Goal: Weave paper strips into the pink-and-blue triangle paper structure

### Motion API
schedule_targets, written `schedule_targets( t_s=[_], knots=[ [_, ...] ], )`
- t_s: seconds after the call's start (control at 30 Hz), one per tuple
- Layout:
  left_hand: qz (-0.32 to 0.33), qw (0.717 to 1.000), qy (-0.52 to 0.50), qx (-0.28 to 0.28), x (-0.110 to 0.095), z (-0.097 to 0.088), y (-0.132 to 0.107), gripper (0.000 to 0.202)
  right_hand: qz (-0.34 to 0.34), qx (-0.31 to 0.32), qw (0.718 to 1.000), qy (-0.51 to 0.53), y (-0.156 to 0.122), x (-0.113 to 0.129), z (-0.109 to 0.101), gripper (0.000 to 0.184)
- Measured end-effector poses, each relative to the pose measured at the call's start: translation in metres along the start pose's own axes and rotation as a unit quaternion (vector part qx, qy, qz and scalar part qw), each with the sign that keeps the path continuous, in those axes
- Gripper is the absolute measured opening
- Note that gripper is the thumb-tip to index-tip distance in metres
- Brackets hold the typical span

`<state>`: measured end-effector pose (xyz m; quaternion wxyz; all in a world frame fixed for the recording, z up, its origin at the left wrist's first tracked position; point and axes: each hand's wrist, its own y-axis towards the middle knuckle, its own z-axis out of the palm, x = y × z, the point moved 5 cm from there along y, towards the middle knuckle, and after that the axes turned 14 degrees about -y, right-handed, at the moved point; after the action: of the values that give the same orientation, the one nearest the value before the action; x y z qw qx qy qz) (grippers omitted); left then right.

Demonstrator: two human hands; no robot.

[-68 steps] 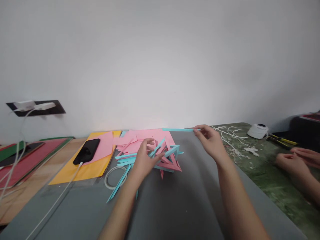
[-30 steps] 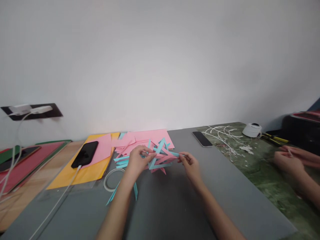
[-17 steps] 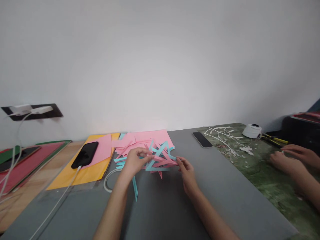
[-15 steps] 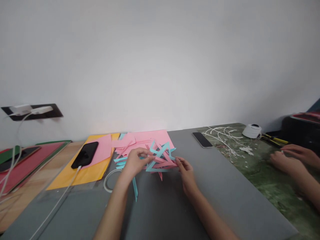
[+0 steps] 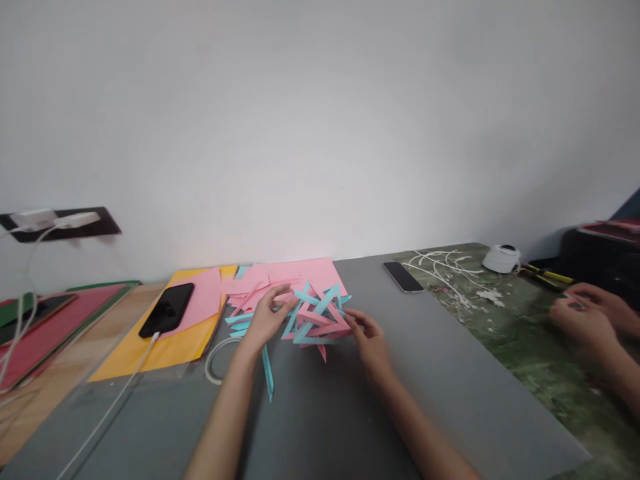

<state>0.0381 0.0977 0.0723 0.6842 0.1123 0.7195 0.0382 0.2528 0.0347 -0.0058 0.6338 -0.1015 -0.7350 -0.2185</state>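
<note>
A folded paper model (image 5: 320, 319) of interlocking pink and light-blue strips, star-like and spiky, sits above the grey table between my two hands. My right hand (image 5: 369, 340) pinches its right edge between thumb and fingers. At the left side of the model is my left hand (image 5: 270, 317), its thumb and forefinger apart, the tips close to the strips; whether they touch is hard to tell. Beside my left wrist lie folded light-blue strips (image 5: 269, 377), and behind that hand are pink paper pieces (image 5: 257, 279).
Left are a tape roll (image 5: 209, 367), a charging phone (image 5: 167, 310) and a yellow envelope (image 5: 120, 357). Another phone (image 5: 403, 277) lies right of centre. On the green surface are white cords (image 5: 440, 263), a white round object (image 5: 501, 259) and another person's hands (image 5: 590, 310).
My left hand has drawn back leftward from the pink strip, its fingers parting. My right hand keeps its pinch on the model. The other person's hands have shifted slightly.
</note>
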Motion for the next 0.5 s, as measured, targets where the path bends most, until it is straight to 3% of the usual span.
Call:
schedule_targets(
  t_s=[0.2, 0.37, 0.5],
  knots=[
    [-0.022, 0.999, -0.017, 0.043, 0.007, 0.005, 0.001, 0.044, -0.001, -0.004, 1.0, -0.019, 0.002, -0.001, -0.004, 0.036],
    [-0.009, 0.998, -0.041, 0.04, 0.01, 0.009, 0.001, 0.033, -0.003, 0.002, 0.999, -0.04, 0.0, 0.006, -0.005, 0.033],
    [-0.029, 0.989, -0.091, 0.109, 0.014, 0.018, -0.002, 0.027, -0.045, 0.033, 0.997, -0.047, -0.006, 0.024, -0.004, 0.03]
  ],
)
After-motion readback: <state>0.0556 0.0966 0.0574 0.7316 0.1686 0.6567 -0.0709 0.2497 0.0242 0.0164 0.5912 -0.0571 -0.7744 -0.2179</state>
